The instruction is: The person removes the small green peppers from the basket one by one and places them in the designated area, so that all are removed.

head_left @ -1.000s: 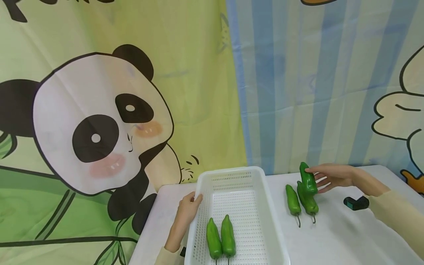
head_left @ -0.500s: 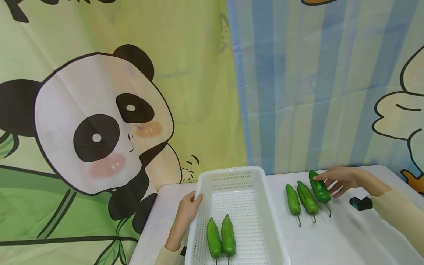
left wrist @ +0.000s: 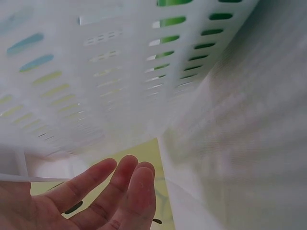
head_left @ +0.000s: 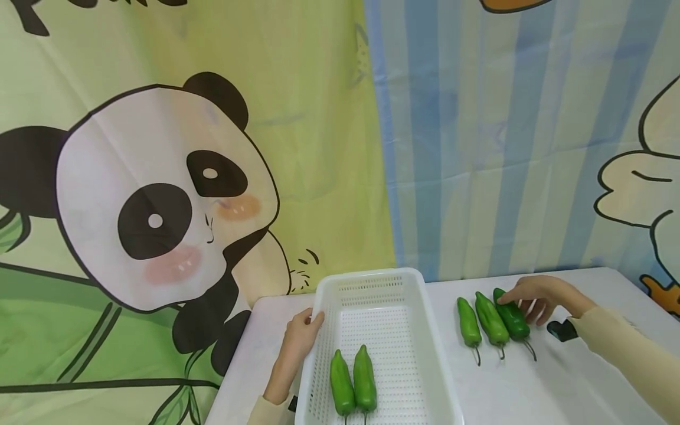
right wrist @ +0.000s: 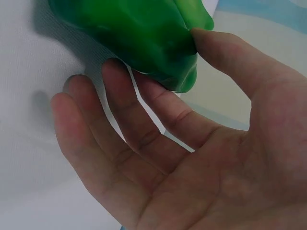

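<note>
A white perforated plastic basket (head_left: 443, 354) holds two green peppers (head_left: 364, 378) lying side by side. At its left rim is my left hand (head_left: 301, 336), thumb over the edge; the left wrist view shows the fingers (left wrist: 112, 184) outside, below the rim. On the right, my right hand (head_left: 542, 298) pinches the tip end of a dark green pepper (head_left: 514, 321) between thumb and index finger. In the right wrist view the other fingers (right wrist: 127, 110) hang spread beneath this pepper (right wrist: 139, 38). Two lighter green peppers (head_left: 468, 321) (head_left: 491, 319) lie to its left, stems toward me.
Basket and peppers are on a white-covered table (head_left: 531, 389). Behind it hangs a curtain (head_left: 329, 147) with a panda print on the left and blue stripes on the right.
The right hand has moved the dark green pepper from above the middle pepper to the right, then lower, alongside the other two. The left hand and basket have stayed put.
</note>
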A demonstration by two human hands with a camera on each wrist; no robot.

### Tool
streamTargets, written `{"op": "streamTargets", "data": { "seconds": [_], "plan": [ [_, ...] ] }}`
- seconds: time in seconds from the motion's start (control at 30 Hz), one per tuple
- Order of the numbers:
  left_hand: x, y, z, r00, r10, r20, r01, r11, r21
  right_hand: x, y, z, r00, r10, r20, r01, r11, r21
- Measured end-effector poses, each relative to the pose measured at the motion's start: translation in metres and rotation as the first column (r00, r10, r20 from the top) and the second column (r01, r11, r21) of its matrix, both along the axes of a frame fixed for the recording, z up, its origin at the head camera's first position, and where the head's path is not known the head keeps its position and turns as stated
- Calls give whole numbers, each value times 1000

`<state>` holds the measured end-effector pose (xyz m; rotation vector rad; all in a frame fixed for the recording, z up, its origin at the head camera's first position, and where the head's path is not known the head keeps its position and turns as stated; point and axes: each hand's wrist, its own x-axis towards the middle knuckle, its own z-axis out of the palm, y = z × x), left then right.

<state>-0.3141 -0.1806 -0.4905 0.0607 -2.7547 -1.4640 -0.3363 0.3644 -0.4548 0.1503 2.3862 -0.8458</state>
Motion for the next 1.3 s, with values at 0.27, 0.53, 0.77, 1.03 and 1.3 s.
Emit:
{"op": "streamTargets", "data": {
  "seconds": [0.27,0.53,0.77,1.03,1.3],
  "plan": [
    [1,3,-3,1000,-21,9,21,1000,23,1,3,-7,1000,-26,9,26,999,26],
    [2,1,-3,1000,-11,-2,11,1000,15,2,2,-11,1000,-25,-11,25,999,37],
    [4,0,0,1000,-13,10,13,1000,9,3,4,-12,999,-29,-25,29,999,35],
    [2,0,2,1000,-18,5,18,1000,4,0,6,6,998,41,-46,-37,995,93],
    [1,0,3,1000,-13,-3,13,1000,4,-3,-26,56,977,148,-156,-117,974,194]
  ]
}}
